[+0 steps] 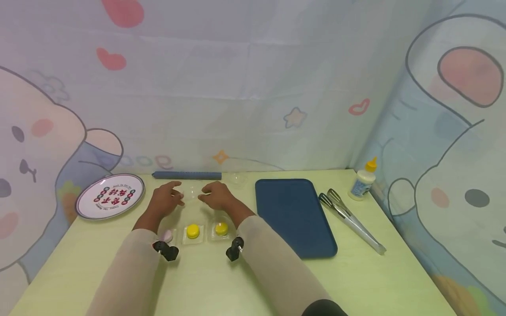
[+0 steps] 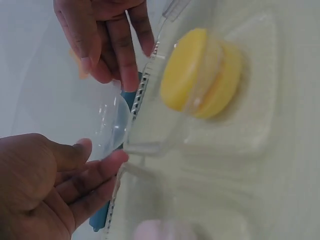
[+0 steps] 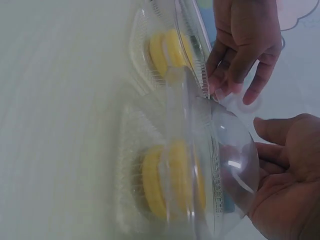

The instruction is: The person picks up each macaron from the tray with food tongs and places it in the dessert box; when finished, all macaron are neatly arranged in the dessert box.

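Three clear plastic clamshell boxes stand side by side on the table. The middle one has a yellow macaron, the right one another yellow macaron, and the left one a pale pink macaron. Behind the middle macaron lies a clear domed lid, folded back. My left hand is at the lid's left edge, its fingers loosely bent and the thumb apart from them in the left wrist view. At the opposite edge is my right hand, fingers partly behind the dome and thumb spread away.
A patterned plate stands at the left. A dark blue stick-like object lies along the back edge. To the right are a blue tray, metal tongs and a yellow-capped bottle. A printed curtain hangs behind.
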`<state>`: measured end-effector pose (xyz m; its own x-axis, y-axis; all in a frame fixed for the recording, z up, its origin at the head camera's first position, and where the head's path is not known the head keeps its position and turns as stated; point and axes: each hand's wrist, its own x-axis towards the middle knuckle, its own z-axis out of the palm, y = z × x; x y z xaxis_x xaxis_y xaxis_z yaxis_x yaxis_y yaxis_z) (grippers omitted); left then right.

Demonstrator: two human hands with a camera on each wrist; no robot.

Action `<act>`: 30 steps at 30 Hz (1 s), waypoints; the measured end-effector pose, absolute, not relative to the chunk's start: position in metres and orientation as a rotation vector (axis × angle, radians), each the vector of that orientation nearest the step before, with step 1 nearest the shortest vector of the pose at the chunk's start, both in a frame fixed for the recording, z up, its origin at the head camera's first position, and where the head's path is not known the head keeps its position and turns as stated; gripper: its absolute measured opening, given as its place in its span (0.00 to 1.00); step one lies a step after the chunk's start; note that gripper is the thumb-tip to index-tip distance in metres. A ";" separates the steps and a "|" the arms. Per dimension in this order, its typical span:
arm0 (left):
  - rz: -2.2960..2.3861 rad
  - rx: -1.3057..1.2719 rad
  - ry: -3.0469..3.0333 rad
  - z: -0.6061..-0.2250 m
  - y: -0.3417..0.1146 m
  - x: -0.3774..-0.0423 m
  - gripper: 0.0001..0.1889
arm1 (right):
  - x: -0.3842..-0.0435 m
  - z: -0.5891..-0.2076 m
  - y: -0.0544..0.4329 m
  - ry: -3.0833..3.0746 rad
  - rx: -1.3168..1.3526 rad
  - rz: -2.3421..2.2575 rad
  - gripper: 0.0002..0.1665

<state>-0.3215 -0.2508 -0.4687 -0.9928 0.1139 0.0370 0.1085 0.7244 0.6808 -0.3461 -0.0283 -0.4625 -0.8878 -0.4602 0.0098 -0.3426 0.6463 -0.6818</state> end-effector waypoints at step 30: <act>1.740 0.228 2.640 -0.470 -0.225 -0.296 0.23 | -0.337 -0.465 0.017 2.370 -0.571 -1.703 0.18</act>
